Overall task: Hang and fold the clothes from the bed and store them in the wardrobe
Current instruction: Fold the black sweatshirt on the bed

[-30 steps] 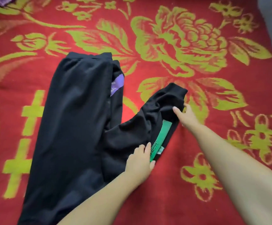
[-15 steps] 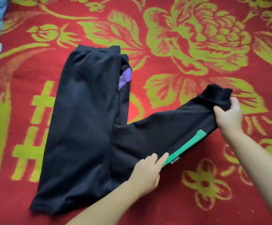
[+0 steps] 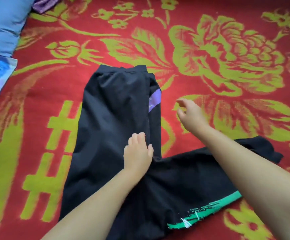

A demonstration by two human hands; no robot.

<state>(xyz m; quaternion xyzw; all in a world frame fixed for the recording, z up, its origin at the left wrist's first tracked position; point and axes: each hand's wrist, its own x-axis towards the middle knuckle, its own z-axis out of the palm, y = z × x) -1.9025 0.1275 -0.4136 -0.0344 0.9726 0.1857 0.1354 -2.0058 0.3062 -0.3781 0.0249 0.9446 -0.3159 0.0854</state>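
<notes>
Lying flat on a red woven bedspread (image 3: 201,80) with yellow-green floral patterning, black soft-fabric trousers (image 3: 111,118) spread in a V: one leg runs away from the viewer, the other angles right, edged by a green stripe (image 3: 210,206). A purple patch (image 3: 154,99) shows beside the far leg's hem. Bare bedspread surrounds the garment; a blue pillow (image 3: 4,23) occupies the upper-left corner. Left hand (image 3: 138,151) rests on the far leg near the crotch, fingers relaxed. Right hand (image 3: 189,113) hovers just right of that leg, loosely curled, holding nothing.
</notes>
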